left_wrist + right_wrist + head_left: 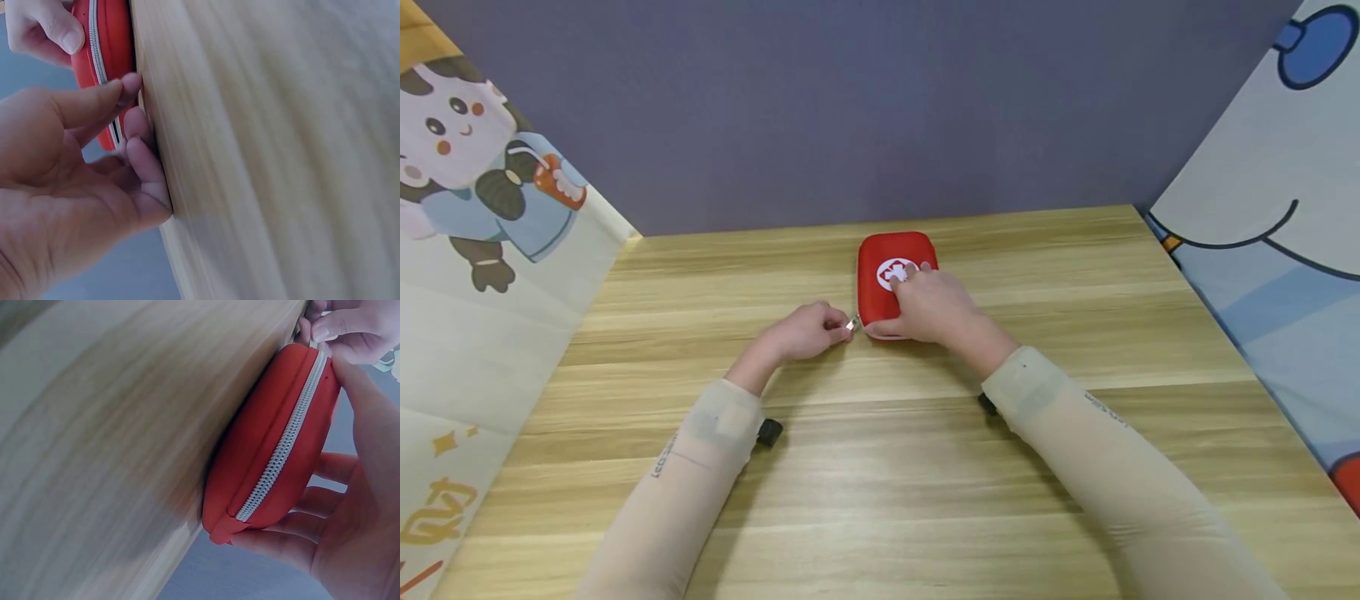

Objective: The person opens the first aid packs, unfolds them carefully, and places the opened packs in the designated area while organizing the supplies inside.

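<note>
A red first-aid case (pixel 895 246) with a white emblem lies flat on the table. At its near left corner my left hand (pixel 808 332) pinches the metal zipper pull (pixel 853 323) between thumb and forefinger. My right hand (pixel 932 308) holds the case, its fingers over the top and its thumb along the near edge. Closed teeth of the silver zipper (pixel 278 450) run along the side seen in the right wrist view. In the left wrist view, the left fingers (pixel 103 103) partly hide the zipper, and a thin dark gap shows beside them.
The wood-grain table (pixel 865 500) meets a plain grey-blue wall (pixel 880 108) just behind the case. Cartoon-printed panels stand at the left (pixel 512 333) and right (pixel 1247 275). Both forearms wear pale sleeves with small dark devices under the wrists.
</note>
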Action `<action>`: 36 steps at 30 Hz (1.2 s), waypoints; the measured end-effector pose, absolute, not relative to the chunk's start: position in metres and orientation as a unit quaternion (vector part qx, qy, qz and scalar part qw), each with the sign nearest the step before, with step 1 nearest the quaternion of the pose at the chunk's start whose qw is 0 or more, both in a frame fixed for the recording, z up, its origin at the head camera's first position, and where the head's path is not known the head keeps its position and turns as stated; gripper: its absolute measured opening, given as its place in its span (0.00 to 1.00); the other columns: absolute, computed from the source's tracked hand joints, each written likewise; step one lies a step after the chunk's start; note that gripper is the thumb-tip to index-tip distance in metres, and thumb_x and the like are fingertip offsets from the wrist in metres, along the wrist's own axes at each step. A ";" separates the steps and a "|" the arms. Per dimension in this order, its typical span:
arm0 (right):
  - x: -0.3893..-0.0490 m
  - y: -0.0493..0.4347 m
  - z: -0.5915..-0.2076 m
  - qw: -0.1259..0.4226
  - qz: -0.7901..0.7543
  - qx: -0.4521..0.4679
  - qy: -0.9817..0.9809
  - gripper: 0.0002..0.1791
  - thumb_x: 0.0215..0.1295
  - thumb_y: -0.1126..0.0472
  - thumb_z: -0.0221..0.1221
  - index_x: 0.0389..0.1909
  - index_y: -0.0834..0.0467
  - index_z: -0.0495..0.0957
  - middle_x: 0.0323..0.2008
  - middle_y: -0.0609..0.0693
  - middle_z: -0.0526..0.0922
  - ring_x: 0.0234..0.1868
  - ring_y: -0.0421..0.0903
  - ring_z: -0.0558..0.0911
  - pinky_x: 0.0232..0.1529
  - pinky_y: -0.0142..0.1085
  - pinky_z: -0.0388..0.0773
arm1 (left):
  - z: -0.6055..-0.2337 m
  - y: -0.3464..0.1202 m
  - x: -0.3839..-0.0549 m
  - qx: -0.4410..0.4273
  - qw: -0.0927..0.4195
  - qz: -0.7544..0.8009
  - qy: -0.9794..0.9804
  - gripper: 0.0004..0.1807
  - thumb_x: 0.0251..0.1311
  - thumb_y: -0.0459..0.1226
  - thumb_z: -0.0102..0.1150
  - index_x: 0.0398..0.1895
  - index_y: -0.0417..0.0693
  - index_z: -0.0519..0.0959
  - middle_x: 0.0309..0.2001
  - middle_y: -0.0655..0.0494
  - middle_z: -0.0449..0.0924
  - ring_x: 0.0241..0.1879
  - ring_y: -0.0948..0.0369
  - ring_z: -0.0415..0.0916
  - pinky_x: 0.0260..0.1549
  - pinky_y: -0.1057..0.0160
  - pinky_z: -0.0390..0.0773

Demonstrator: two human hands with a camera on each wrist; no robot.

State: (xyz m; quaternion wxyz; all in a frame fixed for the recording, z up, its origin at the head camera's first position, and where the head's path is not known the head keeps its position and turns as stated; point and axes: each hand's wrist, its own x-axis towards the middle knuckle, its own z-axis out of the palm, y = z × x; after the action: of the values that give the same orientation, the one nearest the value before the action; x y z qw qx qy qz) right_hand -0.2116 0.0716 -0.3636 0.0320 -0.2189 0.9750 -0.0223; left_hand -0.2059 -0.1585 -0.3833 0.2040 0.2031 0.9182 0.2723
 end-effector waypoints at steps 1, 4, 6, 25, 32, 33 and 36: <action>-0.212 0.071 -0.363 0.033 -0.022 -0.219 0.975 0.44 0.62 0.23 0.61 0.61 0.56 0.82 0.66 0.62 0.80 0.63 0.62 0.81 0.54 0.52 0.86 | -0.383 -0.159 -0.205 0.205 0.209 0.272 0.917 0.11 0.78 0.38 0.57 0.38 0.45 0.85 0.32 0.55 0.77 0.39 0.58 0.70 0.43 0.60 0.70; -0.212 0.071 -0.364 0.036 -0.020 -0.223 0.974 0.46 0.62 0.22 0.60 0.64 0.57 0.81 0.69 0.63 0.78 0.67 0.65 0.79 0.57 0.53 0.86 | -0.383 -0.162 -0.204 0.210 0.220 0.272 0.913 0.10 0.78 0.38 0.56 0.39 0.46 0.85 0.34 0.54 0.80 0.40 0.58 0.72 0.45 0.59 0.71; -0.213 0.070 -0.364 0.037 -0.019 -0.226 0.973 0.47 0.62 0.22 0.59 0.65 0.57 0.80 0.70 0.64 0.77 0.68 0.65 0.78 0.58 0.54 0.85 | -0.385 -0.164 -0.204 0.216 0.224 0.272 0.910 0.10 0.78 0.39 0.56 0.40 0.46 0.85 0.35 0.54 0.81 0.41 0.58 0.73 0.47 0.59 0.72; -0.214 0.071 -0.366 0.034 -0.012 -0.226 0.974 0.48 0.63 0.20 0.58 0.64 0.57 0.81 0.69 0.64 0.78 0.66 0.64 0.80 0.57 0.53 0.86 | -0.377 -0.168 -0.208 0.320 0.269 0.229 0.879 0.11 0.80 0.39 0.54 0.37 0.49 0.82 0.40 0.53 0.74 0.46 0.57 0.68 0.49 0.57 0.69; -0.214 0.070 -0.367 0.032 -0.008 -0.225 0.974 0.48 0.64 0.21 0.58 0.64 0.58 0.82 0.69 0.65 0.78 0.68 0.66 0.79 0.59 0.56 0.85 | -0.378 -0.166 -0.206 0.340 0.271 0.229 0.871 0.10 0.80 0.40 0.55 0.39 0.51 0.83 0.43 0.52 0.74 0.48 0.57 0.68 0.50 0.56 0.70; -0.213 0.070 -0.367 0.031 -0.007 -0.225 0.974 0.48 0.64 0.20 0.57 0.64 0.58 0.82 0.69 0.65 0.78 0.68 0.66 0.79 0.59 0.56 0.86 | -0.377 -0.165 -0.206 0.338 0.272 0.231 0.871 0.10 0.80 0.40 0.55 0.39 0.51 0.83 0.43 0.52 0.74 0.48 0.57 0.68 0.50 0.57 0.70; -0.212 0.069 -0.368 0.026 -0.004 -0.220 0.975 0.48 0.64 0.20 0.57 0.64 0.58 0.82 0.68 0.64 0.79 0.67 0.65 0.80 0.58 0.56 0.86 | -0.377 -0.165 -0.205 0.335 0.275 0.234 0.870 0.11 0.80 0.41 0.55 0.38 0.50 0.82 0.44 0.51 0.73 0.48 0.57 0.68 0.50 0.57 0.70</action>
State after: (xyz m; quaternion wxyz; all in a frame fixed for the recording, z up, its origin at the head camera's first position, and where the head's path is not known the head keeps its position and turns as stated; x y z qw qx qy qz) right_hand -0.2124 0.0690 -0.3680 0.0264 -0.2204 0.9750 -0.0039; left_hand -0.2053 -0.1651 -0.3768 0.2748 0.3352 0.8703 0.2338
